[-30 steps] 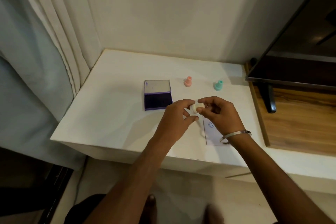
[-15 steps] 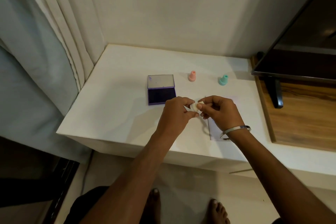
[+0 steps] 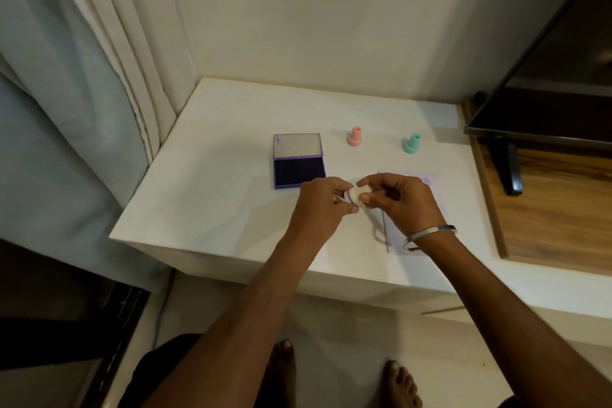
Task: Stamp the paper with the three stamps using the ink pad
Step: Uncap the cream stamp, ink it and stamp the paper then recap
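Two hands meet over the counter (image 3: 205, 209): the left hand (image 3: 319, 205) and right hand (image 3: 402, 202) both pinch a white stamp (image 3: 356, 194) between curled fingertips, just above the paper's (image 3: 414, 242) left edge. A pink stamp (image 3: 354, 136) and a green stamp (image 3: 411, 143) stand behind, well apart, and the open ink pad (image 3: 299, 172) lies left of them. A TV (image 3: 546, 76) looms at right. Since a second ago the hands have kept their grip, and a round blue print (image 3: 426, 181) now shows on the paper.
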